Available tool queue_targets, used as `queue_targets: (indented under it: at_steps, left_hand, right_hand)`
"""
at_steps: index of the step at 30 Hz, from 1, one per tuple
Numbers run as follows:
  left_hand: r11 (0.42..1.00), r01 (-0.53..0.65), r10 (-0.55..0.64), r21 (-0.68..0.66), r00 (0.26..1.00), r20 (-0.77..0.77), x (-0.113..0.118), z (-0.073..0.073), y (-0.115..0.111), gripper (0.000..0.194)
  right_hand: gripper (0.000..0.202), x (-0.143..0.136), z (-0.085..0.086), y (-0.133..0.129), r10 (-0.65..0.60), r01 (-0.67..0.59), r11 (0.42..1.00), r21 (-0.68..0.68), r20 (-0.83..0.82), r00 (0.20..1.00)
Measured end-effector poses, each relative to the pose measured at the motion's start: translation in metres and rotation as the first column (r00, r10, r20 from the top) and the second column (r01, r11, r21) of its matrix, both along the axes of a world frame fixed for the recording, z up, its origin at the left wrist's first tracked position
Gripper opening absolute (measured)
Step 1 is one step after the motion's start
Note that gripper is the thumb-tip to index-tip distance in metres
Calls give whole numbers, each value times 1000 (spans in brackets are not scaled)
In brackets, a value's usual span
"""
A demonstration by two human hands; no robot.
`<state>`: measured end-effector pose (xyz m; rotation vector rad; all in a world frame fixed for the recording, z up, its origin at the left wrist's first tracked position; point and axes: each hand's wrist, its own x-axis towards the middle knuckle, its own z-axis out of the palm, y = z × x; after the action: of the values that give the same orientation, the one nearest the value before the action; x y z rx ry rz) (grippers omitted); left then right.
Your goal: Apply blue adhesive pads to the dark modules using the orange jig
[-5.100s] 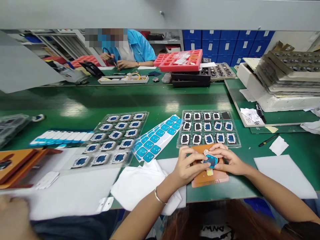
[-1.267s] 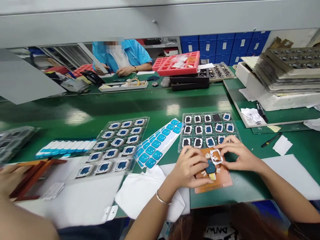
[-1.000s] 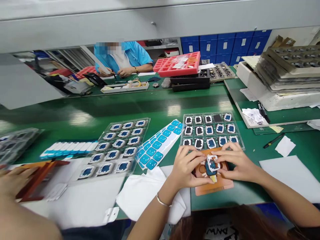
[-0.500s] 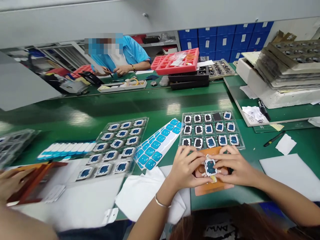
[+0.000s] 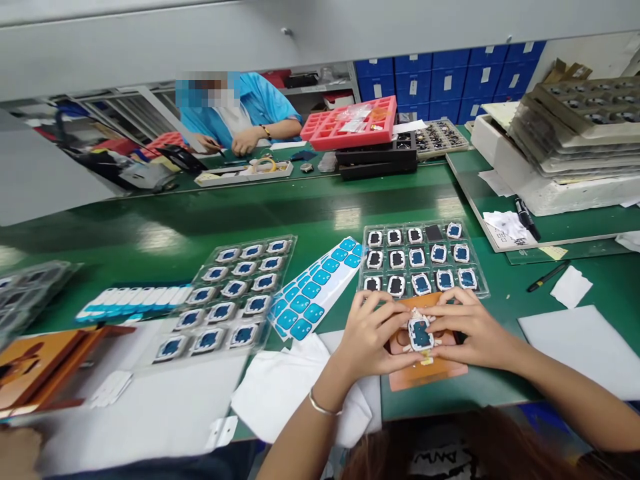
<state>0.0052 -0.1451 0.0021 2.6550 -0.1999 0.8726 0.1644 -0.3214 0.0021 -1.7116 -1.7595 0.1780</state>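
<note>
My left hand (image 5: 370, 337), with a bracelet on its wrist, grips the left edge of a small squarish watch case (image 5: 421, 332). On the opposite edge the fingers of my right hand (image 5: 467, 331) close in. The case has a pale rim and a dark blue face. It rests over an orange fixture plate (image 5: 410, 381), partly hidden by my fingers. A yellow bit shows at its lower end. Just beyond my hands lies a clear tray (image 5: 480, 283) of similar cases, some blue-faced, some black.
Blue film sheets (image 5: 313, 290) and a second tray (image 5: 287, 248) lie left, near a white cloth (image 5: 280, 380). A neighbour's arm (image 5: 20, 450) and an orange fixture (image 5: 40, 367) occupy the far left. A pen (image 5: 547, 277) lies right. Across the bench sits a co-worker (image 5: 270, 100).
The neighbour's hand at the far left has come off the orange fixture and moved down toward the bottom edge. My hands and the watch case look almost unmoved.
</note>
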Motion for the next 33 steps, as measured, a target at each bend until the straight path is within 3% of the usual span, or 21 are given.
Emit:
queue_targets:
  at_steps: [8,24,33]
  left_hand:
    - [1000,-23,22,-6,998,-56,-1,0,-2,43]
    - [1000,22,-21,10,999,-40,-2,0,3,52]
    - [999,8,-11,-42,996,-85,-3,2,0,39]
  right_hand:
    - [15,1,-5,1,7,-7,999,33,23,1000]
    - [18,4,-8,2,21,-20,998,67,-9,1000]
    - [21,5,-10,2,26,-27,999,40,29,999]
